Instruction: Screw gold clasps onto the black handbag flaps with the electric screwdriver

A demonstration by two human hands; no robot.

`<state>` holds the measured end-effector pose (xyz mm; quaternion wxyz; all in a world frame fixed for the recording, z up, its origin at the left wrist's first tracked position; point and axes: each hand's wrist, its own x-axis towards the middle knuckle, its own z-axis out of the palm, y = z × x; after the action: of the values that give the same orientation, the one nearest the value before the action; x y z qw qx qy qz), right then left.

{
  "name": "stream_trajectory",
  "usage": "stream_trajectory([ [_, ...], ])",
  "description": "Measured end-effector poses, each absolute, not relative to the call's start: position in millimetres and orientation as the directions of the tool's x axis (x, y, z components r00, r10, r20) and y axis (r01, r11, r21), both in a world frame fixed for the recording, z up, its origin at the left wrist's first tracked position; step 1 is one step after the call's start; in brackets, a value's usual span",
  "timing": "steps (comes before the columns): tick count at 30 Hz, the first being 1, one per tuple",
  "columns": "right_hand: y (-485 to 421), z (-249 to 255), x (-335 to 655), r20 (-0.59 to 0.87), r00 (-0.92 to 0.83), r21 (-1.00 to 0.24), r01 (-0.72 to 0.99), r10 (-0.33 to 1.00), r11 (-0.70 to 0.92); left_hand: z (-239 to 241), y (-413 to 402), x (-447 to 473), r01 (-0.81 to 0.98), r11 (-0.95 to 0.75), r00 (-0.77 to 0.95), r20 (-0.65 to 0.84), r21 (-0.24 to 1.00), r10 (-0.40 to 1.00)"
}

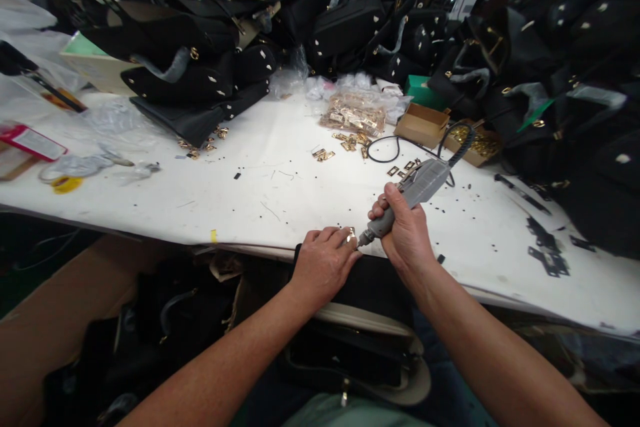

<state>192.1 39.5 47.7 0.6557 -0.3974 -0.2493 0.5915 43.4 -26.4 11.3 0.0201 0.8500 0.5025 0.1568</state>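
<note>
A grey electric screwdriver [426,181] is gripped in my right hand [411,235], its tip slanting down and left. That tip meets a small shiny metal fitting [351,235] beside my left fingertips. My left hand [323,263] presses the fitting against the flap of a black handbag [377,283], fingers close together. The bag lies at the table's front edge, its open, cream-edged part [420,373] hanging toward my lap. My left fingers partly cover the fitting, and any screw at the tip is too small to see.
Black handbags [345,23] with wrapped handles are heaped along the back of the white table [280,193]. Gold fittings [350,141], a plastic bag of fittings [353,113] and a small carton [423,123] lie mid-table. Black plates [547,247] lie right. A cable [383,147] loops behind the screwdriver.
</note>
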Motion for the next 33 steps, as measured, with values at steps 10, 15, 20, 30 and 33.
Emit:
stream_trajectory([
  [10, 39, 46, 192, -0.133, 0.175, -0.818, -0.575, 0.975, -0.008, 11, -27, 43, 0.847, -0.485, 0.441, 0.221, 0.216, 0.87],
  [15, 45, 53, 196, -0.118, 0.185, -0.82, -0.573, 0.976, 0.01, 11, -27, 43, 0.845, -0.485, 0.442, 0.218, 0.223, 0.87],
  [20, 55, 56, 191, -0.022, 0.268, -0.87, -0.481, 0.963, 0.114, 12, -26, 44, 0.848, -0.477, 0.437, 0.204, 0.229, 0.876],
  [30, 63, 35, 171, 0.04, 0.249, -0.951, -0.286, 0.968, 0.113, 13, -23, 43, 0.851, -0.464, 0.425, 0.197, 0.247, 0.884],
  [33, 62, 32, 170, 0.056, 0.245, -0.963, -0.241, 0.968, 0.117, 12, -24, 43, 0.853, -0.457, 0.417, 0.199, 0.252, 0.887],
])
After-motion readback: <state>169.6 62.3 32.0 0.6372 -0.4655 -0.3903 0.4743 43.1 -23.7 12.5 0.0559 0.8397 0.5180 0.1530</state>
